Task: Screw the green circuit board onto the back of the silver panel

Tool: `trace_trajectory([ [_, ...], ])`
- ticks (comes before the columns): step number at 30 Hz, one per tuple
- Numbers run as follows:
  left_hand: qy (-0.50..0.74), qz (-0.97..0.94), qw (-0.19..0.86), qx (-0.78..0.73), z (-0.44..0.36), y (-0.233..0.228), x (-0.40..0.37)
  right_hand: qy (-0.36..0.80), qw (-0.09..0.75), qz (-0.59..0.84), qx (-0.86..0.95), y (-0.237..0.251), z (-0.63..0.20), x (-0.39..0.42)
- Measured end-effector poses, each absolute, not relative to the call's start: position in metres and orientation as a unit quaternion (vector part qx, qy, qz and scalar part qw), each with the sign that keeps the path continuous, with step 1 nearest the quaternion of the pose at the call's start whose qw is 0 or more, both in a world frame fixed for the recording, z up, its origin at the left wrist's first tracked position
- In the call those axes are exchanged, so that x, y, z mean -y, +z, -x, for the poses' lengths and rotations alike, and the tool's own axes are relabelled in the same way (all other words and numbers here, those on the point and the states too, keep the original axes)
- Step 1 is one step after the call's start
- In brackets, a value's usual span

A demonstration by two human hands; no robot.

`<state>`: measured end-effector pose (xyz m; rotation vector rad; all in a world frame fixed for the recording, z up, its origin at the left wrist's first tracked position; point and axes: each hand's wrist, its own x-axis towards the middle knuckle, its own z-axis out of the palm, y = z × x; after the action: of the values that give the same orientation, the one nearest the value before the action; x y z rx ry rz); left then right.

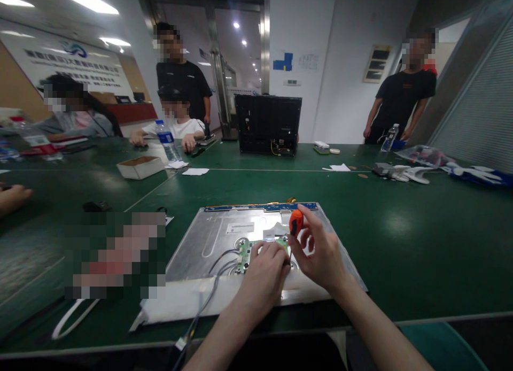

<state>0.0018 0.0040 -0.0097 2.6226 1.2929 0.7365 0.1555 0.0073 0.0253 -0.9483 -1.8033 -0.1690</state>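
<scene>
A: The small green circuit board (246, 252) with its screw points sits on the flat silver metal back panel (208, 242) of a display, which lies on the dark green bench (401, 226) close to the near edge

B: And the hands?

A: The left hand (264, 277) rests on the board with fingers curled down over it, pressing it flat rather than gripping anything. The right hand (320, 256) is closed around a screwdriver with an orange rounded handle (296, 222), held upright by thumb and fingers just beside the left hand, its tip hidden behind the fingers

B: Any wiring?

A: A bundle of thin grey cables (218, 264) runs from the board's left end across the panel and off the bench's front edge. A blue strip with gold contacts (260, 206) lines the panel's far edge

B: What else is around?

A: Well apart, a black open-backed monitor casing (267, 124) stands upright at the far side. A white cardboard box (140, 167) and a clear plastic water bottle (167, 141) sit to the left, where a seated person (176, 126) leans on the bench. Two people in black shirts stand farther back, one on each side
</scene>
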Motion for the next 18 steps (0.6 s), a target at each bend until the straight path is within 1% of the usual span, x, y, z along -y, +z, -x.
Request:
trace_trajectory([
  [6,0.231,-0.868,0.062,-0.434,-0.0025,-0.0071,-0.0036,-0.074,0.534,0.386,0.748,0.0234,-0.1553,-0.0089],
  [12,0.225,-0.870,0.061,-0.434,-0.0034,-0.0056,-0.0031,-0.042,0.543,0.397,0.739,0.0222,-0.1546,-0.0096],
  [18,0.220,-0.870,0.059,-0.438,-0.0033,-0.0067,-0.0039,-0.040,0.548,0.401,0.733,0.0186,-0.1542,-0.0113],
])
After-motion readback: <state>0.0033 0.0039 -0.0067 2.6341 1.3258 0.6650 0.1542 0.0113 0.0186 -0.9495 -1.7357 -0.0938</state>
